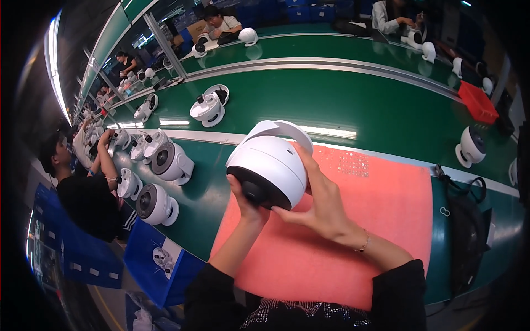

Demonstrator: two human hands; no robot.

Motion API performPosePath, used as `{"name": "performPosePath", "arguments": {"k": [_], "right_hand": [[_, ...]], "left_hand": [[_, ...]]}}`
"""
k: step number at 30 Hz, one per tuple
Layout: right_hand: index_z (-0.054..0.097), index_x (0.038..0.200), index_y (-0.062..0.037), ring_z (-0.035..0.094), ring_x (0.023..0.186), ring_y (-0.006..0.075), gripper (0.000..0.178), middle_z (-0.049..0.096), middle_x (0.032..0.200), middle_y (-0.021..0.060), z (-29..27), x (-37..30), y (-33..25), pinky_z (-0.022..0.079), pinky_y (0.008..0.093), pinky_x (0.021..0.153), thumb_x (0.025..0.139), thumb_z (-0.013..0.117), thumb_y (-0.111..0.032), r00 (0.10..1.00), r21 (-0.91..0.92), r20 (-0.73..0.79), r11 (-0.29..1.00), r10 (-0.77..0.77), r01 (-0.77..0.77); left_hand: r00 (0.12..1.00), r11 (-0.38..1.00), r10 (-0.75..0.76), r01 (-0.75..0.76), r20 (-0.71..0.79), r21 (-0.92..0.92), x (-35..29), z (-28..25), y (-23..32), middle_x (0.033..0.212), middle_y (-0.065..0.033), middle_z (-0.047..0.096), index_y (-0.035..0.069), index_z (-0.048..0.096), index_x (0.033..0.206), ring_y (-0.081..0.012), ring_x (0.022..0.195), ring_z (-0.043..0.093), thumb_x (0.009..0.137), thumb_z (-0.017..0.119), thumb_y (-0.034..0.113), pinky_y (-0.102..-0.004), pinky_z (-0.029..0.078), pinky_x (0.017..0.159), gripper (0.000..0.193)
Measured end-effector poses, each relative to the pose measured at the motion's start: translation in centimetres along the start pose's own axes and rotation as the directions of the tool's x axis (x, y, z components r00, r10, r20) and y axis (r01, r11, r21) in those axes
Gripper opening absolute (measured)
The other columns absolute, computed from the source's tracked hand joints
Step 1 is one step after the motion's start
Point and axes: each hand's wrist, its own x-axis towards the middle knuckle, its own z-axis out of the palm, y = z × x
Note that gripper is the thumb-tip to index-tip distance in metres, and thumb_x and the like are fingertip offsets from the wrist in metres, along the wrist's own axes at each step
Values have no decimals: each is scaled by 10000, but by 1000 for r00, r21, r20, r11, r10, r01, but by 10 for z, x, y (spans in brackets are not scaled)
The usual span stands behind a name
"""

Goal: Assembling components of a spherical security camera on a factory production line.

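Note:
Both my hands hold a white round fan (270, 157) over a pink mat (331, 254). Its black front tilts down toward me, with a dark knob in the middle, and a curved white bracket arches over the top. My left hand (249, 207) supports the front from below left, its fingers partly hidden behind the black face. Along the right side, my right hand (320, 201) wraps the shell, its thumb near the lower edge of the front.
Several similar fans (167, 160) crowd the green bench at left. Beyond the mat runs a green conveyor (331, 99) carrying a half-open housing (208, 107). At right are a black bag (466, 231), a red basket (477, 102) and another fan (471, 146). A co-worker (83, 193) sits at left.

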Motion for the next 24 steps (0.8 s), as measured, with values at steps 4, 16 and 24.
{"name": "performPosePath", "arguments": {"k": [4, 16, 24], "right_hand": [[241, 1396, -82, 569, 1037, 367, 983, 495, 1221, 233, -7, 3, 11, 510, 411, 843, 596, 797, -213, 999, -2, -50, 1000, -20, 20], [282, 1385, -52, 583, 1040, 309, 953, 484, 1249, 225, -45, 16, 34, 501, 398, 884, 596, 805, -171, 990, -87, -125, 995, -63, 52], [285, 1390, -45, 521, 1133, 325, 954, 439, 1318, 207, -47, 28, 41, 476, 379, 918, 595, 798, -166, 982, 54, -187, 998, -9, 19]], "left_hand": [[1000, 998, 16, -15, -9, 58, 15, 4, -16, 1372, -133, 366, 116, 263, 1384, -313, 1245, 398, 771, 303, 762, -485, 377, 1012, 892], [997, 999, 11, -9, 82, -34, 41, 49, -43, 1372, -113, 373, 140, 276, 1384, -313, 1234, 410, 794, 328, 728, -480, 391, 999, 835], [1000, 999, 15, -15, 8, -30, 44, 67, -41, 1380, -98, 361, 146, 276, 1383, -289, 1248, 391, 797, 380, 714, -464, 363, 1024, 823]]}}
